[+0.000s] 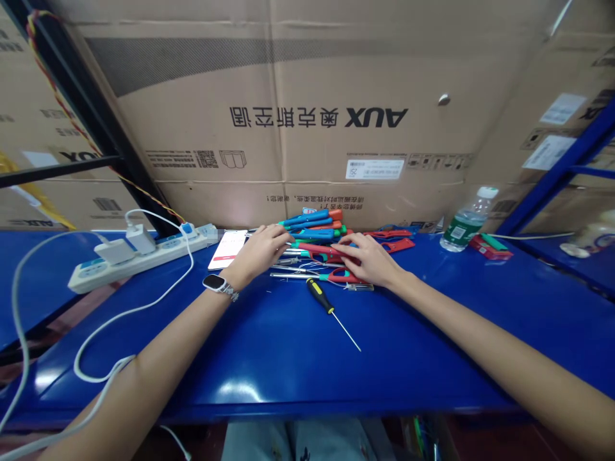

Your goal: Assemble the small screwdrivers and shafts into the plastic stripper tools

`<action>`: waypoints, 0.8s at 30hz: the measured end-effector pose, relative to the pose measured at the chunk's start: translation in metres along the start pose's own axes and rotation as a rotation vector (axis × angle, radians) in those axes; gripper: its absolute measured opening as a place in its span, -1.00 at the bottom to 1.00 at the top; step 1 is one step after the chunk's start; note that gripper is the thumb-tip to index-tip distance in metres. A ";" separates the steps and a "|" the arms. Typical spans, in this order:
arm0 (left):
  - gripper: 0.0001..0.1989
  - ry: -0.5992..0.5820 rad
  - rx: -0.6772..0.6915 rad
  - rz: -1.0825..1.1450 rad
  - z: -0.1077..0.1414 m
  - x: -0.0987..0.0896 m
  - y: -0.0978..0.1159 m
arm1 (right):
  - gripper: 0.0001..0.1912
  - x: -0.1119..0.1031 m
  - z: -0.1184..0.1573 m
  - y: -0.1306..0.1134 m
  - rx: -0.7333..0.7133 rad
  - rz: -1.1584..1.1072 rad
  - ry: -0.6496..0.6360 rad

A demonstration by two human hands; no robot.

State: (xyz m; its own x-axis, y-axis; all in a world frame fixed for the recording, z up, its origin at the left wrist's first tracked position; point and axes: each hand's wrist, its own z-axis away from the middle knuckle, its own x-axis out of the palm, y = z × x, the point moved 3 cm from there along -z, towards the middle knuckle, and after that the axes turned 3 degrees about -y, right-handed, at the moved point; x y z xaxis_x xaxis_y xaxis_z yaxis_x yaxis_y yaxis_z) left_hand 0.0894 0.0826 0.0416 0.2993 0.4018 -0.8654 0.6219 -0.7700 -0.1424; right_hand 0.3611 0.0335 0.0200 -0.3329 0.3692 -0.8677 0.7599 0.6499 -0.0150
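Over the back of the blue table, my right hand [368, 259] has its fingers closed on the handle of a red stick lighter [314, 249] with a teal collar. My left hand [264, 250], below a wrist watch, curls its fingers at the lighter's front end, where the metal tube is largely hidden. Just in front lies another red stick lighter [341, 275], its metal tube pointing left. Behind my hands are piled blue handles [307, 221], with red and orange parts among them. A black and yellow screwdriver [319, 294] rests nearer me, tip toward the front right.
Left of the pile lie a phone [227, 250] and a white power strip [139, 259] with plugs; its white cable loops across my left forearm. A water bottle [466, 221] and a small red box [490, 248] stand at right. Large cardboard boxes [312, 77] wall off the back.
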 end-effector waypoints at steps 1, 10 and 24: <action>-0.79 -0.024 0.017 0.012 0.001 0.003 0.000 | -0.58 0.002 0.002 0.001 0.003 0.008 -0.010; -0.70 -0.090 -0.022 0.167 -0.011 0.028 -0.014 | -0.59 0.008 -0.015 0.008 0.144 0.149 -0.145; -0.72 0.098 -0.227 0.348 0.022 0.010 -0.031 | -0.69 -0.003 -0.007 -0.007 0.215 -0.047 -0.097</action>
State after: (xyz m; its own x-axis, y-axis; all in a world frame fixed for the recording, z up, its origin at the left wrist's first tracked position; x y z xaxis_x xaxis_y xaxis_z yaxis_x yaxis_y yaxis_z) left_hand 0.0571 0.0994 0.0272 0.5799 0.1908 -0.7920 0.6121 -0.7436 0.2690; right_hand 0.3527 0.0323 0.0256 -0.3231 0.2699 -0.9071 0.8499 0.5042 -0.1527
